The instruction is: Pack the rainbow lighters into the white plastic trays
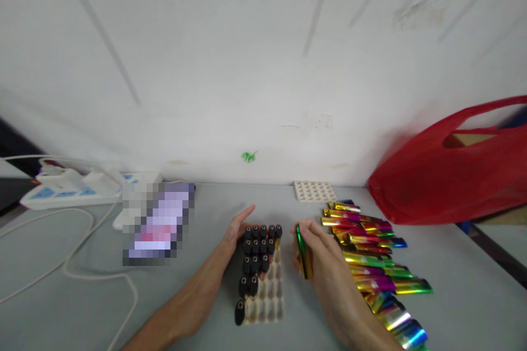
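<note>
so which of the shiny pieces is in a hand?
The green-and-gold piece, held in the right hand; the other shiny pieces lie piled on the table to that hand's right.

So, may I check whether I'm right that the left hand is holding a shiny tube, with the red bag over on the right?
Not quite: in the head view, it is the right hand that holds a shiny tube; the red bag is over on the right.

A power strip (88, 192) (a white one) lies left, a red bag (457, 175) right.
</note>
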The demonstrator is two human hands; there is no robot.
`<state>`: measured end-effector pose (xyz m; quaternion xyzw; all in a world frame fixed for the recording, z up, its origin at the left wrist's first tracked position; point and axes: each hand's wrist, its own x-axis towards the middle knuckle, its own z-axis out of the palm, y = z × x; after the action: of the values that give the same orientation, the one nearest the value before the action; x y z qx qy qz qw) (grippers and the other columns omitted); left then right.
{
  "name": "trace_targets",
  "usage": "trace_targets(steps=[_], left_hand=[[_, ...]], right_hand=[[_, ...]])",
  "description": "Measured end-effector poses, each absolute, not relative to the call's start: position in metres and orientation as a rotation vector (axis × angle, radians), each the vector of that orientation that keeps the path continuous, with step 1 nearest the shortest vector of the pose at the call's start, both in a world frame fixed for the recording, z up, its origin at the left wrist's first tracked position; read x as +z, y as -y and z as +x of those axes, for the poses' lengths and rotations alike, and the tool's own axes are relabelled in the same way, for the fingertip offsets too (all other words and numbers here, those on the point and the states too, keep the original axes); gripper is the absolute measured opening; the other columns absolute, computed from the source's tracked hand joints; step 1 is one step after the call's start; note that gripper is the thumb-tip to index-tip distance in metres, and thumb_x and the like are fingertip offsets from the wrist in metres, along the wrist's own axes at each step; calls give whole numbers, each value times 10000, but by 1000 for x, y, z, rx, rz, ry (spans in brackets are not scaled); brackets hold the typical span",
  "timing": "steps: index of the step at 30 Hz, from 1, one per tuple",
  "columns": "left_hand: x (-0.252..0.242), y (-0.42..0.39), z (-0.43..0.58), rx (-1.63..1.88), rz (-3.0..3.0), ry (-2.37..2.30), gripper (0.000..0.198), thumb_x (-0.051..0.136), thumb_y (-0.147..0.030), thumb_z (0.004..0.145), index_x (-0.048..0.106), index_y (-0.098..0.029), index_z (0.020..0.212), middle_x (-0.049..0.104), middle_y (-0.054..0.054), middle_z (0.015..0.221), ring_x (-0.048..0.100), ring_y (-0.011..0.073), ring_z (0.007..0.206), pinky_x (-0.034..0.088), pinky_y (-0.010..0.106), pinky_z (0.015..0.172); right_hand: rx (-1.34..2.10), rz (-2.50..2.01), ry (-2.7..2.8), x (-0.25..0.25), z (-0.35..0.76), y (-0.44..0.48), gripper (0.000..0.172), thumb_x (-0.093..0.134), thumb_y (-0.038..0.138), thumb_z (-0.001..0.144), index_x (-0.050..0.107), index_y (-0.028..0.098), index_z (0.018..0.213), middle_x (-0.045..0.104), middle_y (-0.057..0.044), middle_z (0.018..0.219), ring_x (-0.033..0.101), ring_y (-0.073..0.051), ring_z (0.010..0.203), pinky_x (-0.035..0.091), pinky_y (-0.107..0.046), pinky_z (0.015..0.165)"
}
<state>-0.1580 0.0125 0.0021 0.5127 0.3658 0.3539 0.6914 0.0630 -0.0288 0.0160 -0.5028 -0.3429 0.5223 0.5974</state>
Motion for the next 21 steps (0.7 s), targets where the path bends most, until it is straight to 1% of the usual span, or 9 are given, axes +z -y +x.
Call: trace_targets(steps=[1,2,5,7,11,13,15,17,21], left_hand=[[1,-13,-156,793,1130,-817,844,413,-813,1057,307,-349,1754,678,109,1543,622,422,1423,537,550,1154],[0,-14,-153,791,1113,-821,848,405,-812,1059,278,-354,1761,696,108,1515,669,413,1353,567,533,1106],[0,-14,-149,781,1082,-835,855,370,-815,1067,220,-355,1772,708,110,1477,728,389,1222,589,513,1040],[1,-14,-149,784,1091,-832,865,357,-822,1066,232,-336,1771,691,120,1499,708,394,1268,558,529,1091],[3,-14,-155,792,1161,-846,818,392,-791,1076,325,-329,1748,653,102,1572,573,396,1475,419,532,1262],[3,-14,-157,796,1175,-846,808,393,-792,1073,343,-342,1742,646,91,1589,542,398,1510,414,532,1270],[3,-14,-156,797,1163,-837,816,384,-803,1067,337,-349,1743,637,90,1598,545,402,1507,457,529,1235],[3,-14,-155,788,1145,-835,818,378,-805,1069,313,-355,1749,623,90,1607,592,397,1455,497,521,1193],[5,-12,-154,735,1118,-837,804,338,-809,1078,250,-384,1755,579,91,1630,732,356,1202,534,529,1131]], right_hand=[[1182,-1161,835,17,64,29,331,780,566,964,742,238,963,627,-5,896,570,-187,842,469,-289,754],[1170,-1161,882,18,64,29,305,797,540,965,746,239,967,630,-1,914,569,-185,871,461,-289,789],[1165,-1166,1030,23,67,28,298,829,506,955,750,223,914,613,17,840,539,-165,795,426,-287,741],[1144,-1141,1085,25,68,28,277,845,483,948,746,224,923,606,33,790,543,-159,754,423,-292,723],[991,-1169,1177,26,69,29,242,838,431,965,694,236,976,605,57,744,566,-159,727,447,-314,750],[936,-1201,1235,26,68,29,233,830,410,968,675,237,979,616,56,750,576,-162,716,456,-324,738],[905,-1227,1299,27,69,30,209,821,383,969,668,239,962,632,50,760,593,-168,717,464,-333,732],[865,-1256,1376,27,69,30,186,821,351,960,669,244,955,648,49,761,610,-172,722,469,-343,747],[769,-1287,1496,26,70,30,176,838,329,942,682,251,960,679,50,767,636,-180,729,477,-364,794]])
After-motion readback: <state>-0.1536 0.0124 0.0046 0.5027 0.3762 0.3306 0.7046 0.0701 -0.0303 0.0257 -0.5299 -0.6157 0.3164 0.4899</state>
